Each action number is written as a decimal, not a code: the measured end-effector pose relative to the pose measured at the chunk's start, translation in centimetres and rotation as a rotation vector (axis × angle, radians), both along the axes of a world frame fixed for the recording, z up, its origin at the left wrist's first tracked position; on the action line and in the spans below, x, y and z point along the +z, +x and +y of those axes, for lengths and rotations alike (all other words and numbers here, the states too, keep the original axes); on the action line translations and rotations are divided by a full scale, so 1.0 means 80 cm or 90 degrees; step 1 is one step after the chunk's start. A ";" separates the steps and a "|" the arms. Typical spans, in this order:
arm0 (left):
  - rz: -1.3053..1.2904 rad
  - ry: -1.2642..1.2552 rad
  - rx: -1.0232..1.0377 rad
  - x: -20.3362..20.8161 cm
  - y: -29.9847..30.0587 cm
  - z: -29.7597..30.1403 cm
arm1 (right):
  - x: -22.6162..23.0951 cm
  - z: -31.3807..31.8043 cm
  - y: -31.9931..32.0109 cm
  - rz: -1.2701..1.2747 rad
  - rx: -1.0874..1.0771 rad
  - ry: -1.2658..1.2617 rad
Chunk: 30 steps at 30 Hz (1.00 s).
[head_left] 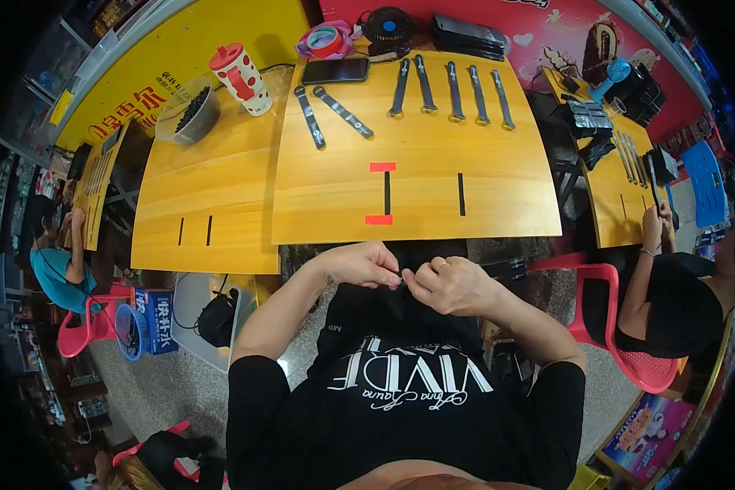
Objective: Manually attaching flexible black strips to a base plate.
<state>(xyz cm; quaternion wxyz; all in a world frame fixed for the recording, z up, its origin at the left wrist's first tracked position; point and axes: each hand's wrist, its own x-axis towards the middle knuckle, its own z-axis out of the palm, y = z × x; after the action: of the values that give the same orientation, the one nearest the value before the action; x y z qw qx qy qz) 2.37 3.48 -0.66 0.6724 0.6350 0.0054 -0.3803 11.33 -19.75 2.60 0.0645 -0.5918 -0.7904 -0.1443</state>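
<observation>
My left hand (363,265) and my right hand (459,286) meet just off the near edge of the wooden table (335,204), above my lap. Both are closed, with thumb and fingertips pinched and nearly touching. Whatever lies between the fingertips is too small or hidden to make out. On the right hand there is a ring. Farther back on the table, a dark strap with rounded ends (309,118) lies beside a second dark strap (343,112), both slanted. To their right, several more dark straps (454,91) lie side by side in a row.
Red tape (379,220) and black tape lines (461,194) mark the tabletop. At the back are a phone (335,72), a small black fan (389,29), a tape roll (325,41) and stacked black pouches (468,37). A dotted cup (242,79) and a bowl of black pieces (189,114) stand left. Seated people work at both sides.
</observation>
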 end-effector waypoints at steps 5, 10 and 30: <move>-0.902 0.605 0.474 0.048 -0.001 -0.033 | -0.034 -0.005 -0.012 0.296 -0.214 0.026; -0.531 0.437 0.417 0.049 -0.067 -0.070 | -0.027 0.005 -0.037 0.738 -0.276 0.070; -0.493 0.185 0.331 0.038 -0.065 -0.033 | -0.019 0.022 -0.007 0.896 -0.031 -0.038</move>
<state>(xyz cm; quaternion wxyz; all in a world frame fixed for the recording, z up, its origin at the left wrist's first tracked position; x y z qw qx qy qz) -2.82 0.85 2.39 0.6021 0.7947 -0.0336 0.0686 10.74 -18.02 1.04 0.5408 -0.5638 -0.5509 0.2935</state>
